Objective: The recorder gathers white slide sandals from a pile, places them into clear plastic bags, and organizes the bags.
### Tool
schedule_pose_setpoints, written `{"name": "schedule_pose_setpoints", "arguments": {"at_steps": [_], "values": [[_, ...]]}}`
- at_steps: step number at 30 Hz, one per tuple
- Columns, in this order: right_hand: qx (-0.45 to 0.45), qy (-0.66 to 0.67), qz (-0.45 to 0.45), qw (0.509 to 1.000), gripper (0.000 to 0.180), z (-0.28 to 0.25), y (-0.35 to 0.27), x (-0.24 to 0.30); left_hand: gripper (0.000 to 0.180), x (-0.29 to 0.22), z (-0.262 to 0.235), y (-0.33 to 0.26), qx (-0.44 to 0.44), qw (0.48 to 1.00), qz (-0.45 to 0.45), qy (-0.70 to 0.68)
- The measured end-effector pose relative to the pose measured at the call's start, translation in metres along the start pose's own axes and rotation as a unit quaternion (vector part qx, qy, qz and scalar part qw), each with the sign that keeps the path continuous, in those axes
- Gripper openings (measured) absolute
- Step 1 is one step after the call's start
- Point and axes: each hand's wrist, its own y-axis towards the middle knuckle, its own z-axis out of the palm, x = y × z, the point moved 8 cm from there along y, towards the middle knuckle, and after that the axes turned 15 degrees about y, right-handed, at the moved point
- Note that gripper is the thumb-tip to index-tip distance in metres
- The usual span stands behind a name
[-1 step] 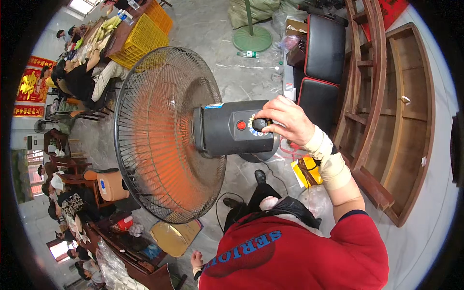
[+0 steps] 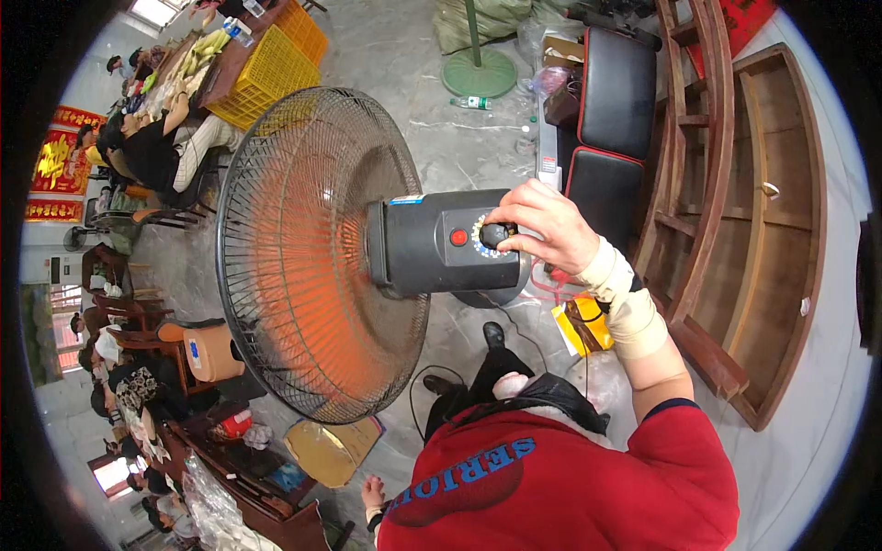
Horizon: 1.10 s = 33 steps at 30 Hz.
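My right hand (image 2: 544,225) pinches the black knob (image 2: 494,237) on top of a fan's dark grey motor housing (image 2: 441,257). Pale dial markings ring the knob, and a red button (image 2: 458,238) sits to its left. The large fan (image 2: 317,257) has a round black wire guard facing left. Behind the wires its orange blades look blurred. A beige sleeve covers my right wrist. Low by my side hangs my left hand (image 2: 373,493), partly hidden by my red shirt; its fingers look loosely apart, and I see nothing in them.
Wooden frames (image 2: 772,202) and black padded seats (image 2: 617,92) stand at the right. A green round base (image 2: 480,73) and a bottle (image 2: 471,103) are beyond the fan. Yellow crates (image 2: 269,78) and seated people line the left. A black cord (image 2: 413,395) and cardboard (image 2: 333,450) lie on the floor.
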Motion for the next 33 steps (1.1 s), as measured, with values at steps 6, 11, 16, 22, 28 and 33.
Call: {"name": "schedule_pose_setpoints", "arguments": {"at_steps": [6, 11, 16, 22, 28, 33], "values": [[-0.346, 0.144, 0.226, 0.899, 0.015, -0.023, -0.077, -0.095, 0.043, -0.008, 0.005, 0.003, -0.004, 0.999, 0.011, -0.039], [-0.069, -0.166, 0.430, 0.885, 0.017, 0.156, -0.202, -0.246, 0.045, -0.002, 0.004, -0.011, -0.009, 0.999, -0.021, -0.035], [-0.092, -0.039, 0.463, 0.881, 0.055, 0.246, -0.196, -0.289, 0.046, 0.031, 0.003, -0.042, -0.036, 0.997, -0.057, -0.039], [0.068, -0.126, 0.426, 0.893, 0.057, 0.294, -0.203, -0.347, 0.045, 0.106, 0.031, -0.091, -0.034, 0.987, -0.140, -0.072], [0.208, -0.224, 0.397, 0.866, 0.060, 0.274, -0.257, -0.433, 0.040, 0.149, 0.046, -0.132, -0.050, 0.981, -0.165, -0.094], [0.301, -0.306, 0.356, 0.830, 0.062, 0.274, -0.322, -0.466, 0.043, 0.160, 0.051, -0.170, -0.062, 0.978, -0.175, -0.091]]}}
